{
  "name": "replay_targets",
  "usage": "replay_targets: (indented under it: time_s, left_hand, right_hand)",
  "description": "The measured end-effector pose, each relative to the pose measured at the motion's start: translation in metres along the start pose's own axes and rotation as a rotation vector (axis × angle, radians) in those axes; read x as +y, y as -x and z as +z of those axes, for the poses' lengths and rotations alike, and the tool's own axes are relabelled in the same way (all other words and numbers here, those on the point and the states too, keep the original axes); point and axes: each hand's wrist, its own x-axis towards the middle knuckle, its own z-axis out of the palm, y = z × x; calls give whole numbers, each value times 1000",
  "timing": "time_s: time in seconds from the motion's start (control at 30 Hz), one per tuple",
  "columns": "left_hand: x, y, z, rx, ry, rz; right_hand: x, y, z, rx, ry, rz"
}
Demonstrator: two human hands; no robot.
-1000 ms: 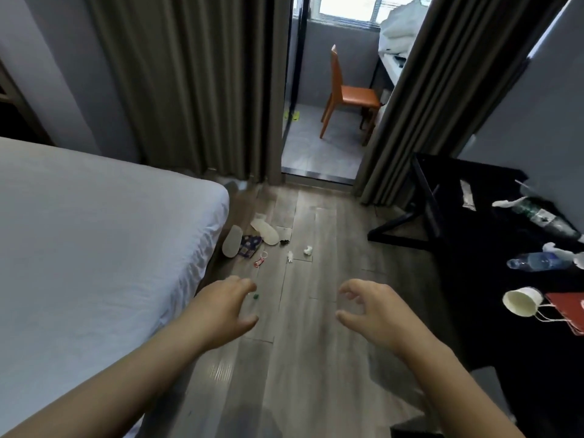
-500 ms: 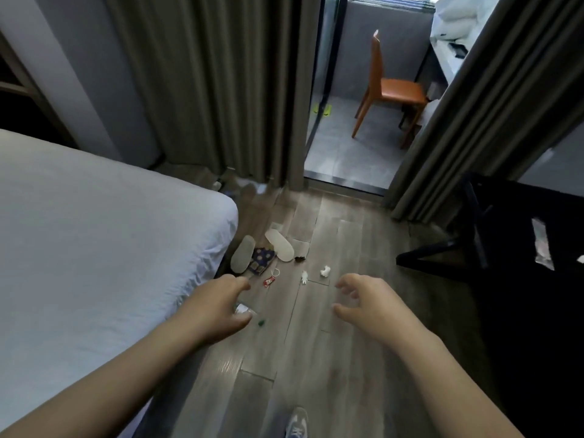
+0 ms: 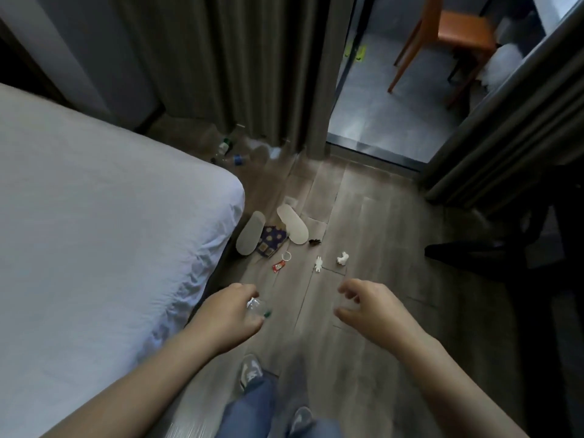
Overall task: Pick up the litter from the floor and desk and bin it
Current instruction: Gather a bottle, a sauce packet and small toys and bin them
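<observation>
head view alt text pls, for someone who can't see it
The left hand and right hand reach forward, fingers loosely curled, above a wooden floor strewn with litter: a red wrapper, crumpled white scraps and a patterned packet. A white bed fills the left; an orange chair stands beyond the curtains.

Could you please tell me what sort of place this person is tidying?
Most likely a hotel or guest bedroom: a bed with a white sheet, thin white disposable-looking slippers among litter on the wood floor, and heavy curtains flanking a doorway, an orange chair beyond.
</observation>
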Motion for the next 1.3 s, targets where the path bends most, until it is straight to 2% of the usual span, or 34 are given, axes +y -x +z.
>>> replay_targets:
  time_s: [0.27,0.5,0.7,1.0,1.17,1.3]
  left_hand:
    - [-43,-105,43,-52,38,-117]
    - [-80,-206,124,-56,28,-206]
    - [-129,-289,218,-49,-7,-213]
    - [-235,-386,395,-115,-194,-186]
    - [-294,-416,470,-15,-223,-227]
    - [-317,-420,513,43,-247,-296]
  right_hand:
    - [22,-112,37,-105,33,-13]
    - [76,-231,96,-134,83,-51]
    - [125,-337,178,-125,121,-138]
    - [188,-478,356,-156,241,-327]
    - [213,-541,433,-143,362,-419]
    - [225,-550,471,-160,369,-483]
